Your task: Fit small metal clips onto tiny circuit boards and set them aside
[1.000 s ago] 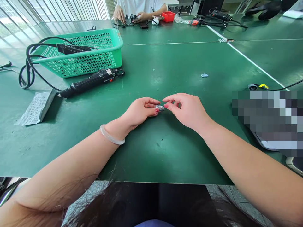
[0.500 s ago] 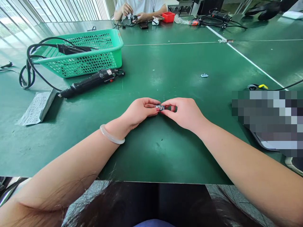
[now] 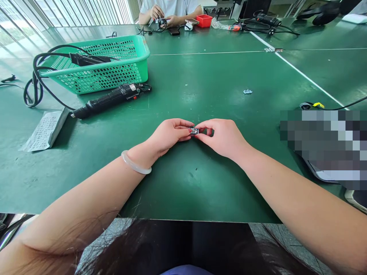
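Between my two hands is a small dark part with pale, silvery markings [image 3: 194, 131]; its exact kind is too small to make out. My left hand [image 3: 169, 133] pinches its left end between thumb and fingers. The fingertips of my right hand [image 3: 225, 134] close on its right end. Both hands are low over the green table [image 3: 200, 183], fingertips nearly meeting. A white bangle [image 3: 135, 163] circles my left wrist. Some of the part is hidden behind my fingers.
A green plastic basket [image 3: 114, 72] with black cable stands left, a black electric screwdriver [image 3: 111, 99] before it. Nearby lies a paper-covered block [image 3: 46, 130]. A small bluish piece [image 3: 247, 91] lies right of centre. Another person's hands [image 3: 163, 19] work at the far side, beside a red box [image 3: 203, 21].
The small part appears slightly turned between my fingertips. My hands and arms stay almost where they were.
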`<state>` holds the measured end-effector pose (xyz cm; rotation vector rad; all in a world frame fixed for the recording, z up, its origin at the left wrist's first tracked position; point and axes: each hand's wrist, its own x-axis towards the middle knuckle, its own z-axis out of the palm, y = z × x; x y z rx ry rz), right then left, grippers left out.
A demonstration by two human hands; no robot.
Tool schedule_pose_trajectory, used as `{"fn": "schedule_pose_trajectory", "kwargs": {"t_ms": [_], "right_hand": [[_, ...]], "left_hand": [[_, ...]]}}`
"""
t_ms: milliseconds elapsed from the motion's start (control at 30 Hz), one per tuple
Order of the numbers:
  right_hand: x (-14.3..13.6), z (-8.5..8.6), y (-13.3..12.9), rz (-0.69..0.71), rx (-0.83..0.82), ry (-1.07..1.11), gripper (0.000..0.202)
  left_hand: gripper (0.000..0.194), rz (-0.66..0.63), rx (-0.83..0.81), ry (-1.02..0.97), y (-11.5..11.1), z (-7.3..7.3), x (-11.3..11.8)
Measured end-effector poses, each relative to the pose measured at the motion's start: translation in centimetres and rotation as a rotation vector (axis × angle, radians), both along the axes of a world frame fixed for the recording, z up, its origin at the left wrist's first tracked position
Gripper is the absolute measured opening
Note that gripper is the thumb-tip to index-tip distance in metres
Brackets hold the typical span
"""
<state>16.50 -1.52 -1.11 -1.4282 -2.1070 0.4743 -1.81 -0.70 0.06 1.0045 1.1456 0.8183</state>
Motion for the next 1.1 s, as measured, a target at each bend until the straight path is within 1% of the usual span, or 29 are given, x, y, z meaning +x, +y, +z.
{"fn": "schedule_pose_trajectory", "kwargs": {"t_ms": [433, 567, 667, 833, 1100], "right_hand": [[-0.13, 0.33, -0.20, -0.001, -0.004, -0.024, 0.018], [-0.03, 0.22, -0.12, -0.019, -0.023, -0.003, 0.018], [0.04, 0.11, -0.06, -0.023, -0.022, 0.013, 0.018], [-0.05, 0.15, -0.13, -0.029, -0.020, 0.026, 0.018], [-0.16, 0.20, -0.19, -0.018, -0.003, 0.009, 0.017]], "left_hand": [[0.012, -0.007, 0.014, 0.029, -0.10, -0.13, 0.06], [0.026, -0.020, 0.045, 0.020, -0.15, -0.12, 0.05], [0.035, -0.045, 0.101, 0.075, -0.17, -0.15, 0.00], [0.032, -0.067, 0.184, 0.170, -0.12, -0.41, -0.10], [0.027, -0.061, 0.269, 0.240, 0.02, -0.90, -0.15]]}}
